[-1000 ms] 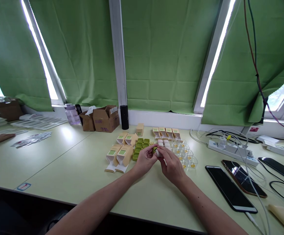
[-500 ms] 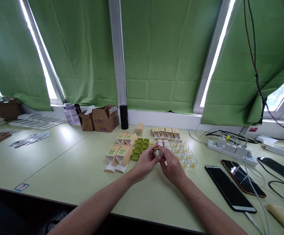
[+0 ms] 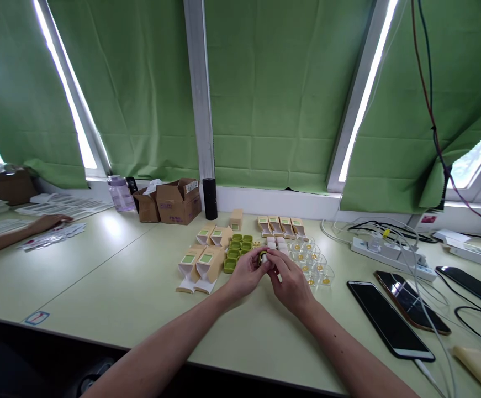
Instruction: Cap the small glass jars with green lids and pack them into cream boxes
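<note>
Close together over the table, both my hands work on one small object. My left hand has its fingers curled round a small green container. A pale piece shows at its opening, and the bent fingertips of my right hand pinch at it; they partly hide it. Just left of my hands stand rows of square green cups. Behind are small pale pink blocks and a few tiny yellowish pieces. Clear plastic cups with yellow centres stand right of my right hand.
Open tan cartons lie left of the green cups, and more cartons stand behind. Phones, a power strip and cables occupy the right. Brown boxes stand back left. A co-worker's hand is over papers far left.
My fingers have shifted slightly round the small container, and more of the pale piece is covered. At far left, the co-worker's arm has reached right over the plastic packets.
</note>
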{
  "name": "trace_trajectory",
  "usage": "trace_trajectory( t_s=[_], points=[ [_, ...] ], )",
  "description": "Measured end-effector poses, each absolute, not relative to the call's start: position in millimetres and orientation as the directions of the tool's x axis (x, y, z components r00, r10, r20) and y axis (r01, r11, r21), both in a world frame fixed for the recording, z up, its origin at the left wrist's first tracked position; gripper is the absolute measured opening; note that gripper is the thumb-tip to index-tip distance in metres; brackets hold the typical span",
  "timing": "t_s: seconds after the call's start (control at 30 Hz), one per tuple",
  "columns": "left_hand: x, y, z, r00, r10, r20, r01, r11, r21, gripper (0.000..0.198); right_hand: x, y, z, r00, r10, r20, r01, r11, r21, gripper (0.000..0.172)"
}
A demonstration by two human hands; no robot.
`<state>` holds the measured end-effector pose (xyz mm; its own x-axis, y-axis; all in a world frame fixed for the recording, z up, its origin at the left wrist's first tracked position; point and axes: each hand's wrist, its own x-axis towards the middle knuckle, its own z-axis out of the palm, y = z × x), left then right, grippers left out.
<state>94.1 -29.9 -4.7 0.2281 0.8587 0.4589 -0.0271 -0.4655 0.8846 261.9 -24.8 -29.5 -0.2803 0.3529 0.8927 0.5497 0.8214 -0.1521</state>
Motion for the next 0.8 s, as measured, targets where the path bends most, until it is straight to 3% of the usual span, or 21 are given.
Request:
trace_trajectory(
  t_s=[0.8],
  points=[
    [93.5, -26.9, -9.2, 0.215, 0.865, 0.453, -0.009, -0.462, 0.887, 0.059, 259.1, -24.0, -29.7, -0.277, 0.337, 0.900, 0.576, 0.808, -0.125, 0.034]
  ],
)
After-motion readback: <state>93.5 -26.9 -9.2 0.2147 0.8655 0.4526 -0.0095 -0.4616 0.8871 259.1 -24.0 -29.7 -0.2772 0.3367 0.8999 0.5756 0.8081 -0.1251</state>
